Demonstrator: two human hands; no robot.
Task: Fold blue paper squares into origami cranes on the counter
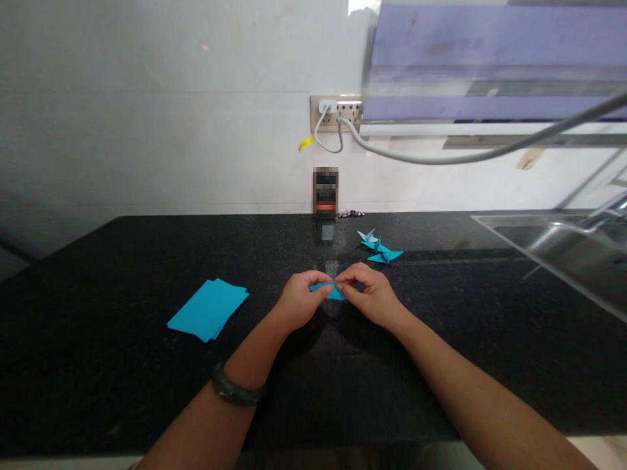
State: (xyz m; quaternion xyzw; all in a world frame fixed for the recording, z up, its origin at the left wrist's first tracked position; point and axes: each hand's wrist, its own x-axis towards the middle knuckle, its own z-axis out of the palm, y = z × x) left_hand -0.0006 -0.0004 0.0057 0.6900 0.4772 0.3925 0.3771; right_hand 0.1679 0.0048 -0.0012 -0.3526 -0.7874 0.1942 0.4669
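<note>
Between my two hands is a small folded piece of blue paper (336, 295), held just above the black countertop. My left hand (304, 297) pinches its left part between thumb and fingers. At the paper's right upper edge, my right hand (368, 294) grips it with thumb and fingertips close together. Part of the paper is hidden behind the fingers. Off to the left lies a stack of blue paper sheets (208, 310), slightly fanned. Beyond my right hand sit several folded paper cranes (385, 254), blue and pale blue, close together.
A phone-like device (326, 192), blurred out, leans on the tiled wall, with a beaded strap (351, 213) beside it. A wall socket (336, 113) holds plugs and a grey cable (431, 158) running right. At right is a metal sink (553, 241). The black countertop (122, 391) spans the view.
</note>
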